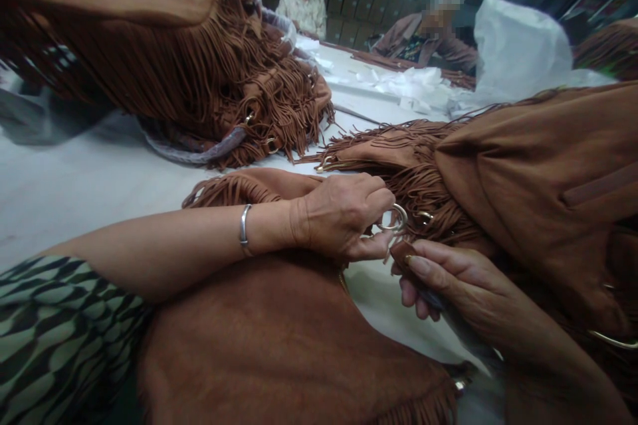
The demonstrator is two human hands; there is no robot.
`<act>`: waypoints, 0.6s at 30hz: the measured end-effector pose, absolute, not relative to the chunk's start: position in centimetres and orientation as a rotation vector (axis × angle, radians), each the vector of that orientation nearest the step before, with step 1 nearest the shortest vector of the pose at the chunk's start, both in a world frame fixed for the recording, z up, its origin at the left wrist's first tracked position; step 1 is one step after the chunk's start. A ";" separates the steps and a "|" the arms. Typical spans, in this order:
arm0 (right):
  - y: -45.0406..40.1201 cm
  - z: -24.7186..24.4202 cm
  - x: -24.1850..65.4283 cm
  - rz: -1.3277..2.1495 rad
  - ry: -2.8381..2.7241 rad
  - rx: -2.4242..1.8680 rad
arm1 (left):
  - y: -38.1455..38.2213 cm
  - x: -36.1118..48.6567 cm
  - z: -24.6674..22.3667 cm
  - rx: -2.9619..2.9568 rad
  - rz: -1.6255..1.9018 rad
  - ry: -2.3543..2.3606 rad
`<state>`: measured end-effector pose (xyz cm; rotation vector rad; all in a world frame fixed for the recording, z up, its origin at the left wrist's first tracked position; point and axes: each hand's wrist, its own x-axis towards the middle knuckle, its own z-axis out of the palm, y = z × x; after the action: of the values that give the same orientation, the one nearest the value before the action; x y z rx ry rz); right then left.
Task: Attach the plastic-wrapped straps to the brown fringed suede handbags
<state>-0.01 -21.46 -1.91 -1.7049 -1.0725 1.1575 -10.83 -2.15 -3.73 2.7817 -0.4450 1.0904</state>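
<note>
My left hand pinches a gold-coloured metal ring between thumb and fingers, above a brown suede bag. Just to the right and slightly lower, my right hand grips the end of a brown leather strap between thumb and forefinger. Clear wrapping seems to trail from the strap below that hand. The strap's tip is close under the ring; whether they touch is hard to tell. The bag lies beneath my left forearm, its fringe showing at the lower right.
Fringed brown bags are piled at the upper left and on the right. Across the white table lie white paper scraps and a translucent plastic bag. Two people sit at the far side.
</note>
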 end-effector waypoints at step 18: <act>-21.0 -1.6 -0.6 1.193 -1.219 -1.849 | -1.2 -10.7 -3.5 2.703 0.645 -0.742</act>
<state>-0.59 -21.02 -1.57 -1.8486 -1.2188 1.1932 -10.67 -1.16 -3.55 2.7026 -0.7420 0.6450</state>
